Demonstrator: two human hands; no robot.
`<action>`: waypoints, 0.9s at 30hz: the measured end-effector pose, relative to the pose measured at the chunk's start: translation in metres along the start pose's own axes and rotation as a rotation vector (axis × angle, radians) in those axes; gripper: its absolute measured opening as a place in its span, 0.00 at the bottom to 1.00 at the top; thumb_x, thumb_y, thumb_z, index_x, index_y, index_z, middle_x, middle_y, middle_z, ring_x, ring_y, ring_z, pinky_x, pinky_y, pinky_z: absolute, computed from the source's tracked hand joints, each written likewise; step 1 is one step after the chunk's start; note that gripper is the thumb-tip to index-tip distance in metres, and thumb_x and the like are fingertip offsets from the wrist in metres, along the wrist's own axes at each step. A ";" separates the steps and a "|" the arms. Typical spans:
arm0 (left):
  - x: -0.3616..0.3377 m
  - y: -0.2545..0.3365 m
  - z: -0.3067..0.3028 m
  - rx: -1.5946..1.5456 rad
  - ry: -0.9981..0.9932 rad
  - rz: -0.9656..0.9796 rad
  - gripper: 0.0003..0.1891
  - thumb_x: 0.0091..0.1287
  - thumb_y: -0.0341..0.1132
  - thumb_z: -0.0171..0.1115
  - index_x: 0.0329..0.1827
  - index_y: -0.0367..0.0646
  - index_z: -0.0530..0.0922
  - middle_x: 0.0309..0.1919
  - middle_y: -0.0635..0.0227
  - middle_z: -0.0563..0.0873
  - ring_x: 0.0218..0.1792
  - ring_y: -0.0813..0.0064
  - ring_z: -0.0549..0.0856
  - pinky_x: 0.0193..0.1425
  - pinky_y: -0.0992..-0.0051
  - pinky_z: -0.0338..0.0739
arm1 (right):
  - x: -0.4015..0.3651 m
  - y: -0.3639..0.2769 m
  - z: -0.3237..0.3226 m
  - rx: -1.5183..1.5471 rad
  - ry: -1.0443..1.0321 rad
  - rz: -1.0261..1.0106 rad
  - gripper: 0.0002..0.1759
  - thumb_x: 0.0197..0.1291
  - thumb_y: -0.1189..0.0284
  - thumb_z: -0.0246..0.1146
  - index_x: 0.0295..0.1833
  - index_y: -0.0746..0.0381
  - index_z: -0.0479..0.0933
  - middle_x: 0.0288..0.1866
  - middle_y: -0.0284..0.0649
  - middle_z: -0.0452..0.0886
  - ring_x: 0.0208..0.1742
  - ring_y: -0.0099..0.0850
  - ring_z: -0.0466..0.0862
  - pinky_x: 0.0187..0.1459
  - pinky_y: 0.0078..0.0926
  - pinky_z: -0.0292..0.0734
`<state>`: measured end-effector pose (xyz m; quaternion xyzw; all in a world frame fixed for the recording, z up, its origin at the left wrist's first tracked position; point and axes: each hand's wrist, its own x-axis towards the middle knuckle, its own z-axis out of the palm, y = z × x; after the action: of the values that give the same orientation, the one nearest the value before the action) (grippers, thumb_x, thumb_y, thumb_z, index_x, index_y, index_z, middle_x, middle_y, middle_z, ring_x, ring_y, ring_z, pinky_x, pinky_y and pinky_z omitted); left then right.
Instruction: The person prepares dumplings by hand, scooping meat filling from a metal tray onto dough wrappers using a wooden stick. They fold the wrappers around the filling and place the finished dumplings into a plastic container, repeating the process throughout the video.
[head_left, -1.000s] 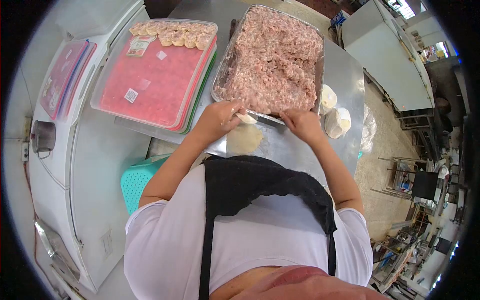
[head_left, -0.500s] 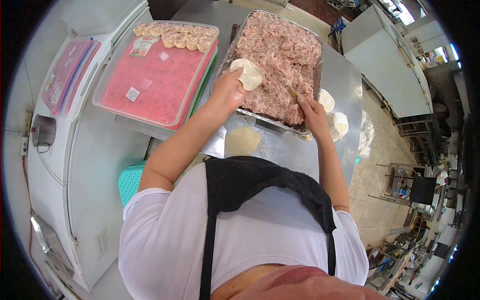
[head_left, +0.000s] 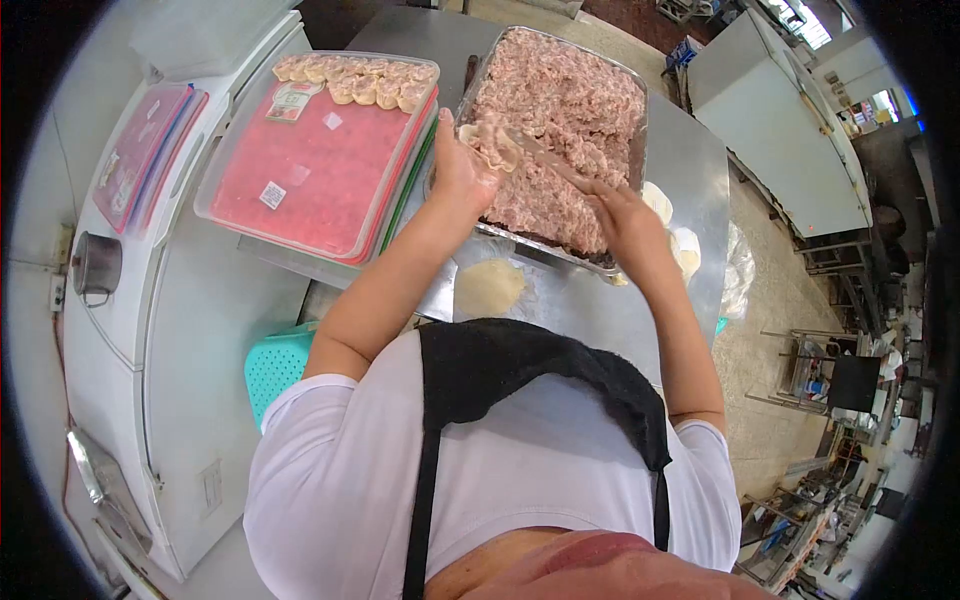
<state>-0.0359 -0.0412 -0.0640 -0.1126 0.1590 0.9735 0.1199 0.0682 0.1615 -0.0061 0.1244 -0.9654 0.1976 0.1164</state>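
My left hand (head_left: 463, 182) cradles a round dough wrapper (head_left: 507, 150) over the near left corner of the meat tray. Pinkish minced meat now covers much of the wrapper. In my right hand (head_left: 630, 232) is a flat, narrow spatula (head_left: 548, 160), its far end touching the meat on the wrapper. Beneath both hands lies a deep foil-like tray (head_left: 540, 243) of raw minced meat (head_left: 570, 95). On the steel table in front of me rests a flat dough round (head_left: 488, 287). More pale wrappers (head_left: 683, 250) are stacked to the tray's right.
Left of the tray stands a plastic container with a red-pink base (head_left: 300, 190); filled dumplings (head_left: 385, 82) sit in rows along its far edge. A turquoise perforated basket (head_left: 278, 370) is below it. A white freezer (head_left: 210, 350) runs along the left, with a metal pot (head_left: 97, 265).
My right hand has brought the spatula up and left to the wrapper, which was bare and now carries meat. My left hand has turned palm-up beneath it.
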 end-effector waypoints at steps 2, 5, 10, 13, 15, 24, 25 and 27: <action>-0.014 0.001 0.013 0.035 -0.060 -0.080 0.41 0.65 0.67 0.48 0.63 0.34 0.67 0.63 0.52 0.71 0.64 0.50 0.71 0.68 0.47 0.63 | 0.000 0.006 0.005 -0.078 -0.081 -0.066 0.12 0.65 0.66 0.57 0.51 0.56 0.79 0.36 0.48 0.79 0.38 0.46 0.82 0.38 0.43 0.76; -0.022 0.010 0.014 0.069 0.021 -0.089 0.39 0.63 0.65 0.54 0.60 0.34 0.68 0.59 0.52 0.74 0.62 0.50 0.73 0.66 0.44 0.64 | 0.010 -0.009 -0.028 -0.306 -0.214 -0.042 0.11 0.65 0.68 0.54 0.51 0.55 0.77 0.35 0.47 0.78 0.37 0.46 0.82 0.36 0.43 0.77; -0.010 0.011 0.013 0.033 0.022 -0.050 0.37 0.64 0.59 0.59 0.60 0.32 0.66 0.56 0.49 0.76 0.61 0.48 0.73 0.63 0.43 0.67 | 0.011 -0.029 -0.009 -0.209 -0.204 -0.039 0.11 0.66 0.67 0.56 0.51 0.54 0.79 0.41 0.48 0.80 0.43 0.48 0.81 0.43 0.42 0.76; -0.018 0.022 0.019 -0.016 -0.134 -0.112 0.29 0.65 0.50 0.60 0.56 0.32 0.70 0.49 0.50 0.79 0.58 0.51 0.77 0.61 0.51 0.73 | 0.019 -0.013 -0.022 0.098 -0.054 -0.242 0.13 0.66 0.67 0.57 0.50 0.62 0.79 0.32 0.49 0.79 0.33 0.43 0.81 0.37 0.40 0.75; -0.028 0.030 0.015 -0.011 -0.293 -0.188 0.21 0.65 0.43 0.61 0.52 0.34 0.74 0.42 0.53 0.81 0.54 0.54 0.80 0.58 0.57 0.77 | 0.016 -0.013 -0.038 0.231 -0.104 -0.005 0.13 0.67 0.67 0.56 0.49 0.63 0.79 0.29 0.48 0.77 0.30 0.38 0.78 0.36 0.36 0.73; -0.029 0.048 0.013 1.465 -0.782 0.411 0.31 0.54 0.31 0.71 0.64 0.43 0.72 0.49 0.67 0.85 0.47 0.80 0.82 0.56 0.75 0.74 | 0.000 -0.022 -0.048 0.398 -0.300 0.114 0.15 0.68 0.67 0.57 0.51 0.66 0.80 0.28 0.48 0.80 0.29 0.37 0.79 0.37 0.30 0.73; -0.027 0.050 0.014 1.507 -0.869 0.366 0.29 0.53 0.32 0.72 0.60 0.42 0.75 0.44 0.67 0.85 0.44 0.80 0.81 0.53 0.75 0.75 | 0.000 -0.023 -0.042 0.362 -0.317 0.062 0.15 0.67 0.67 0.57 0.51 0.66 0.80 0.32 0.50 0.82 0.33 0.39 0.81 0.39 0.31 0.74; -0.031 0.052 0.018 1.547 -0.963 0.314 0.27 0.52 0.33 0.73 0.57 0.42 0.78 0.39 0.67 0.86 0.42 0.81 0.81 0.51 0.74 0.75 | -0.003 -0.022 -0.033 0.323 -0.330 -0.013 0.15 0.66 0.67 0.59 0.53 0.65 0.79 0.43 0.52 0.83 0.40 0.41 0.84 0.45 0.32 0.76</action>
<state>-0.0240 -0.0894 -0.0246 0.4384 0.7115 0.5430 0.0816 0.0834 0.1559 0.0307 0.1782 -0.9263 0.3258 -0.0634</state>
